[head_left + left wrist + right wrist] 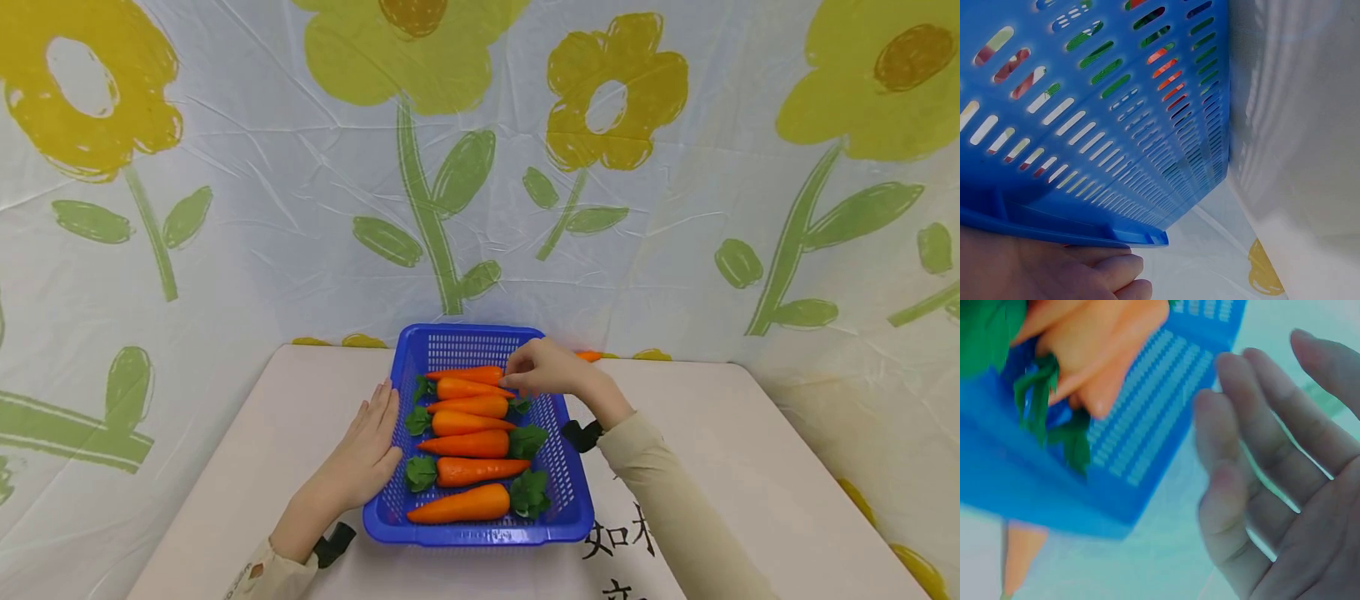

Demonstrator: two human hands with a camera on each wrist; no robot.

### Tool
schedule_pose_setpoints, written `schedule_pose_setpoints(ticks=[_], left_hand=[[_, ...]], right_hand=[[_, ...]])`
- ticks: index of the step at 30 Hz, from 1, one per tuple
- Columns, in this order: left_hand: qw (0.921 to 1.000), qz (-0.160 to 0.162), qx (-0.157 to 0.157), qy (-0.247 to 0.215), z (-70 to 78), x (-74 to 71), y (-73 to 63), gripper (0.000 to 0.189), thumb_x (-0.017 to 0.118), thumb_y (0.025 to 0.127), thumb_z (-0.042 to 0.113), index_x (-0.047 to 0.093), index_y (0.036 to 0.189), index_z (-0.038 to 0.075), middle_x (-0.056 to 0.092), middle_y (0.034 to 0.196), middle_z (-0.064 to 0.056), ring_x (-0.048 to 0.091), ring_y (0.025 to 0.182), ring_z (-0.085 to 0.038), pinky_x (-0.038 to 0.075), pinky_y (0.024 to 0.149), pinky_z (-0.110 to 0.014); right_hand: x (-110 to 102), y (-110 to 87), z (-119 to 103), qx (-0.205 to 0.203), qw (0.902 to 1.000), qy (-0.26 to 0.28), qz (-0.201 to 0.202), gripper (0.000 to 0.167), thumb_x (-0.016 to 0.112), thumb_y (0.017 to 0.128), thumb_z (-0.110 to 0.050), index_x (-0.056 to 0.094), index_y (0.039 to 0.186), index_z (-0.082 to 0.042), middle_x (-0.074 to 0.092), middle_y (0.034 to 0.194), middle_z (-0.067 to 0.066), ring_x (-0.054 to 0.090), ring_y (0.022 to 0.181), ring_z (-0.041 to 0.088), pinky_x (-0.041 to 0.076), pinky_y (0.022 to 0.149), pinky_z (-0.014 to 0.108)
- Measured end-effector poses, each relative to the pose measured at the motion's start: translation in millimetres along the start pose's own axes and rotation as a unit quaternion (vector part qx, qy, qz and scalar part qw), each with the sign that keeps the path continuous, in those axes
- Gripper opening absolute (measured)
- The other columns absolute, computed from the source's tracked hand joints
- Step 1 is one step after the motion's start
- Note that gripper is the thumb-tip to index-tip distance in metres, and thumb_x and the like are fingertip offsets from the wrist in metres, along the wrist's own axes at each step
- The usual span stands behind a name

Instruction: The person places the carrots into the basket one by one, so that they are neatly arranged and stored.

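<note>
A blue plastic basket (480, 534) holds a column of orange carrots (463, 504) with green leafy tops, turned in alternating directions. My left hand (366, 446) rests along the basket's left rim, its fingers straight; the left wrist view shows the fingers (1121, 270) under that rim. Over the back right part of the basket hovers my right hand (551, 368). In the right wrist view its fingers (1244, 394) are loosely bent and spread, with nothing between them. Behind that hand, the back right corner of the basket is partly hidden.
Another carrot (589, 356) lies outside the basket on the right, mostly hidden behind my right hand. The pale table (675, 433) carries black printed characters (607, 540) at the front right. A flower-printed cloth (315, 275) hangs behind and around the table.
</note>
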State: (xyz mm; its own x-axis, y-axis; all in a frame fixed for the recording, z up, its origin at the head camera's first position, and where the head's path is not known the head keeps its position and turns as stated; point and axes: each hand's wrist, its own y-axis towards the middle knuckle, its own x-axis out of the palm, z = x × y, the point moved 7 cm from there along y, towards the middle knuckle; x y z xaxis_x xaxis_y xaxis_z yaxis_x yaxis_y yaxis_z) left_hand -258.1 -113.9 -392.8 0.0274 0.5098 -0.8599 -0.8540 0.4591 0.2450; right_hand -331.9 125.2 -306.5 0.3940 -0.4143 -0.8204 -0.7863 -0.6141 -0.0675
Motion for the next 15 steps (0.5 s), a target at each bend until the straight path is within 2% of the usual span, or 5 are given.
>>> schedule_pose_setpoints(ticks=[4,8,12,15], left_hand=[[1.0,0.001,0.001,0.001,-0.3,-0.1,-0.5,0.07,0.047,0.094,0.009,0.014,0.152,-0.013,0.004,0.163,-0.026,0.007,0.15,-0.041,0.011,0.117,-0.061],[1.0,0.001,0.001,-0.001,-0.4,-0.1,-0.8,0.07,0.047,0.094,0.009,0.014,0.152,-0.013,0.004,0.163,-0.026,0.007,0.15,-0.041,0.01,0.117,-0.061],[1.0,0.002,0.0,-0.005,-0.6,0.1,-0.6,0.07,0.047,0.094,0.009,0.014,0.152,-0.013,0.005,0.163,-0.026,0.007,0.15,-0.041,0.01,0.117,-0.061],[1.0,0.002,0.001,-0.002,-0.4,0.6,-0.2,0.07,0.047,0.094,0.009,0.014,0.152,-0.013,0.005,0.162,-0.026,0.007,0.15,-0.041,0.01,0.117,-0.061]], right_hand=[[-21.3,-5.2,18.6,0.019,0.998,0.025,0.054,0.021,0.065,0.095,-0.021,0.07,0.078,-0.01,0.064,0.065,0.007,0.06,0.057,0.021,0.051,0.055,0.031],[-39.2,-12.1,40.7,0.036,0.99,0.044,0.129,0.024,0.064,0.096,-0.019,0.068,0.076,-0.005,0.061,0.062,0.01,0.056,0.055,0.02,0.051,0.053,0.03],[-53.8,-19.8,66.2,0.038,0.9738,0.034,0.222,0.021,0.064,0.095,-0.014,0.07,0.079,-0.002,0.063,0.065,0.009,0.055,0.057,0.02,0.049,0.054,0.029],[-60.2,-26.0,86.7,0.04,0.9582,0.002,0.283,0.014,0.064,0.094,-0.01,0.072,0.087,-0.001,0.068,0.075,0.01,0.059,0.065,0.022,0.05,0.06,0.032]])
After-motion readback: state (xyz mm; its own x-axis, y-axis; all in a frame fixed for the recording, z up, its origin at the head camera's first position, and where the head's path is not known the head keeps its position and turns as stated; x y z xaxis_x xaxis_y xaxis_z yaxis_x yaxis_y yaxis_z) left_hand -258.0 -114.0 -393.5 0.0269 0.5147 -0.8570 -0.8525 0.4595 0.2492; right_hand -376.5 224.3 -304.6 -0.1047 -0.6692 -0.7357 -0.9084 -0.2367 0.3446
